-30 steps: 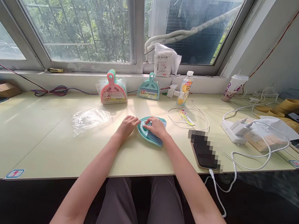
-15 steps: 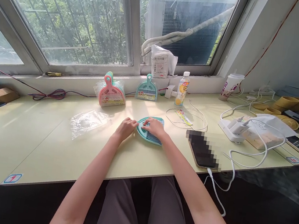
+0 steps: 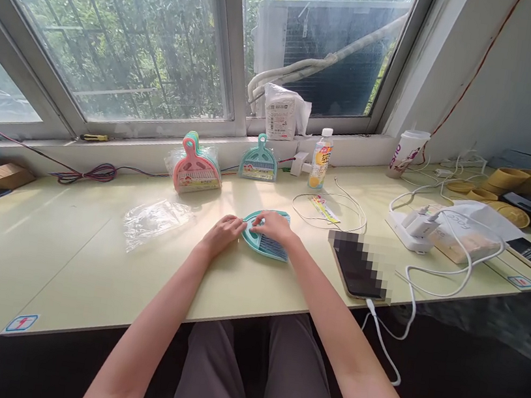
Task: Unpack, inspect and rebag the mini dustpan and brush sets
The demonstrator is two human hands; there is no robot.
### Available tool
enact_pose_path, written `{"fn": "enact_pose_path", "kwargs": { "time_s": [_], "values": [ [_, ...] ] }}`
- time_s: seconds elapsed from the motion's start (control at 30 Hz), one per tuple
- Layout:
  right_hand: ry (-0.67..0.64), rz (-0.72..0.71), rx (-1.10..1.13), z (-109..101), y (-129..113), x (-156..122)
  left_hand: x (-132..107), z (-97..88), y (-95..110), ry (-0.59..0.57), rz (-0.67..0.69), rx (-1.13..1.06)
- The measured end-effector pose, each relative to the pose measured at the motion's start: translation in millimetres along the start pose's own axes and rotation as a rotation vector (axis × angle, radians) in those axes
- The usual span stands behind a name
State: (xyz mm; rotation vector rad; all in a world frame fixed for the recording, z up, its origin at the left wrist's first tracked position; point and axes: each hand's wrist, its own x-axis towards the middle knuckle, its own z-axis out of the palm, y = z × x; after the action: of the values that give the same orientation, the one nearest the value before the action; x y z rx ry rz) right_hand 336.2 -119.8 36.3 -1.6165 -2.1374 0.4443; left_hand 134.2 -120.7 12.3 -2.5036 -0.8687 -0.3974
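A teal mini dustpan (image 3: 250, 244) with a small brush (image 3: 272, 246) nested in it lies on the table before me, its handle end pointing left. My left hand (image 3: 225, 233) is closed on the handle end, fingers bunched together. Over the upper part of the set, my right hand (image 3: 273, 226) bends its fingers in a pinch at the brush handle and hides some of it. Left of my hands lies a crumpled clear plastic bag (image 3: 153, 221). To the right, a yellow label card (image 3: 325, 209) rests inside a loop of white cable (image 3: 363, 223).
Pink dustpan sets (image 3: 196, 173) in wrapping and a teal dustpan set (image 3: 259, 162) lean by the window sill. Behind the card stands a drink bottle (image 3: 321, 161). A phone (image 3: 359, 268), a power strip (image 3: 411, 236) and a paper cup (image 3: 406, 154) are at right.
Both hands stay on the dustpan set with almost no movement. The whole view has shifted slightly.
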Motion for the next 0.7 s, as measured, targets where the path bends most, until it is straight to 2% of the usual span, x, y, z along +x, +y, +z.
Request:
{"fn": "enact_pose_path", "kwargs": {
  "time_s": [0.27,0.43,0.53,0.63,0.7],
  "values": [
    [-0.054,0.01,-0.029,-1,-3,3,0,10.0,-7,0.015,-0.052,-0.112],
    [-0.041,0.012,-0.04,0,-6,2,1,10.5,-6,-0.023,-0.072,-0.117],
    [-0.004,0.005,-0.037,4,-8,2,1,8.1,-4,-0.008,-0.069,-0.149],
    [0.044,-0.006,0.021,7,-8,3,1,2.9,-2,0.122,-0.19,-0.235],
    [0.125,0.019,0.104,8,-9,4,4,-2.1,1,0.31,-0.406,-0.343]
  ]
}}
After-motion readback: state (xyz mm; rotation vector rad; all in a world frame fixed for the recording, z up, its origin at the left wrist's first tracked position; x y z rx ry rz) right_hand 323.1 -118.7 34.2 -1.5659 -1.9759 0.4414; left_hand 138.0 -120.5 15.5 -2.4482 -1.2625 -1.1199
